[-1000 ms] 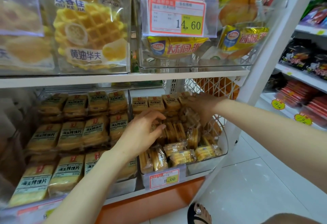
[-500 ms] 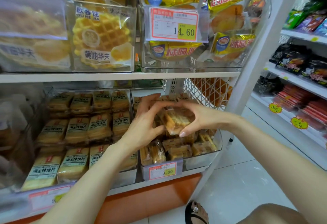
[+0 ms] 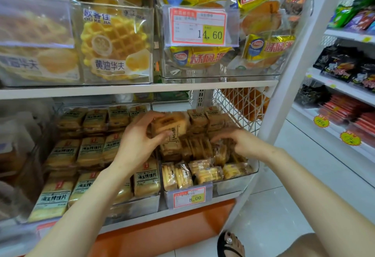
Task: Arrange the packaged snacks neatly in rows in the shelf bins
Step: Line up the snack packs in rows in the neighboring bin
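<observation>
**One pack held up, many lying loose**

Several rowed packs (image 3: 91,151) lie flat in the left bin (image 3: 132,208), labels up and long axes running front to back. That is the pattern I want to match.

Next across, my left hand (image 3: 138,141) grips a snack pack (image 3: 170,124) above the back of the right bin (image 3: 233,183), thumb on the near face and fingers curled over the top edge. The pack sits skewed. Its long axis seems to run roughly left to right with a slight tilt, and the printed face is turned towards me and downward. I judge it needs about a quarter turn before it lines up with a row.

It should handle as light and soft, being slices of toasted bread in thin, slick film. The contents would crumble under a squeeze, so I would hold it across the broad faces near the middle, not by the crimped ends.

Below it, the loose packs (image 3: 203,173) lie at mixed angles, some on edge, behind the price tag (image 3: 189,196).

Furthest right, my right hand (image 3: 239,141) reaches down among those packs with fingers bent. It is blurred, so I cannot tell whether it pinches one.
</observation>
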{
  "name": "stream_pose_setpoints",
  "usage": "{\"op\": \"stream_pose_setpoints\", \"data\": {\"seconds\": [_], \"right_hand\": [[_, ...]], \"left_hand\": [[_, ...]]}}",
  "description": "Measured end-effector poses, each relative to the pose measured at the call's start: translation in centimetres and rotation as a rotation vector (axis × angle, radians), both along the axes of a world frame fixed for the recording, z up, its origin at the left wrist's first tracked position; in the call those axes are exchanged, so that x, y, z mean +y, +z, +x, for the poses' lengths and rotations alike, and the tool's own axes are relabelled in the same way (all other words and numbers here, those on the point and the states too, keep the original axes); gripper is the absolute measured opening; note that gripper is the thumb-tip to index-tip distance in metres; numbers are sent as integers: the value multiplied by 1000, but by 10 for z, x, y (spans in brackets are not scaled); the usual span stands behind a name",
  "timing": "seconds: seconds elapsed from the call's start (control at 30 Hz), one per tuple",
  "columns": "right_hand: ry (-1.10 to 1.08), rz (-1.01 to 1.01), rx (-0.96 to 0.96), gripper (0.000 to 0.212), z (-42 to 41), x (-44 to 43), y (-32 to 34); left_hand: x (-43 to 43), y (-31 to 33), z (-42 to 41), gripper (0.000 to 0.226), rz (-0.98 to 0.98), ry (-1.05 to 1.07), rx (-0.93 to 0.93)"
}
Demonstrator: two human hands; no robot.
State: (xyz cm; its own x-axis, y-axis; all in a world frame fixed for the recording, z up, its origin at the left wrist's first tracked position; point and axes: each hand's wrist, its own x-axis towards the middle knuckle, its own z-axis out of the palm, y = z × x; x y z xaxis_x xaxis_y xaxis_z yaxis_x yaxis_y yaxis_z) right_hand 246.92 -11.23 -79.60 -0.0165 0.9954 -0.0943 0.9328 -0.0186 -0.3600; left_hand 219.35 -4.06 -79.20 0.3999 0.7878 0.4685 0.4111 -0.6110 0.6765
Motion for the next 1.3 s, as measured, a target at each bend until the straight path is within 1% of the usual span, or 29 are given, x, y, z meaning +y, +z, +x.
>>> {"op": "stream_pose_setpoints", "data": {"seconds": [0.07, 0.13, 0.27, 0.37, 0.43, 0.5, 0.53, 0.6, 0.67, 0.73, 0.87, 1.03, 1.07, 1.2, 1.3], "right_hand": [[23, -57, -99, 76, 1, 4, -7], [25, -46, -139, 72, 2, 8, -14], [42, 3, -116, 55, 8, 13, -19], [49, 32, -120, 42, 10, 11, -7], [21, 74, -76, 42, 9, 7, 6], [-22, 138, 19, 38, 4, 1, 18], [-49, 166, 96, 35, 0, -2, 22], [-112, 215, 322, 29, -5, -4, 23], [-158, 260, 572, 27, -9, -3, 20], [-208, 273, 732, 27, -12, -1, 16], [-322, 261, 862, 30, -17, 5, 5], [-407, 269, 1013, 22, -30, 18, -4], [-430, 259, 1046, 23, -34, 23, -6], [-483, 128, 1160, 38, -56, 49, -10], [-500, 121, 1205, 33, -75, 70, -9]], "left_hand": [[1, 2, 0, 40, -30, 40, -45], [1, 4, 1, 42, -69, 56, -57], [0, 3, 1, 44, -118, 33, -22], [0, 2, -1, 45, -133, 60, -9], [0, 2, -3, 46, -138, 94, -9], [-2, 3, -6, 47, -146, 114, -16], [-2, 4, -8, 47, -149, 127, -23], [-4, 5, -10, 45, -141, 154, -36], [-7, 6, -13, 42, -131, 173, -34], [-9, 7, -15, 41, -124, 183, -28], [-12, 9, -19, 42, -114, 220, -27], [-21, 11, -28, 42, -113, 273, -63], [-22, 11, -31, 42, -126, 276, -77], [-21, 14, -42, 43, -153, 290, -136], [-17, 17, -49, 41, -151, 300, -156]]}}
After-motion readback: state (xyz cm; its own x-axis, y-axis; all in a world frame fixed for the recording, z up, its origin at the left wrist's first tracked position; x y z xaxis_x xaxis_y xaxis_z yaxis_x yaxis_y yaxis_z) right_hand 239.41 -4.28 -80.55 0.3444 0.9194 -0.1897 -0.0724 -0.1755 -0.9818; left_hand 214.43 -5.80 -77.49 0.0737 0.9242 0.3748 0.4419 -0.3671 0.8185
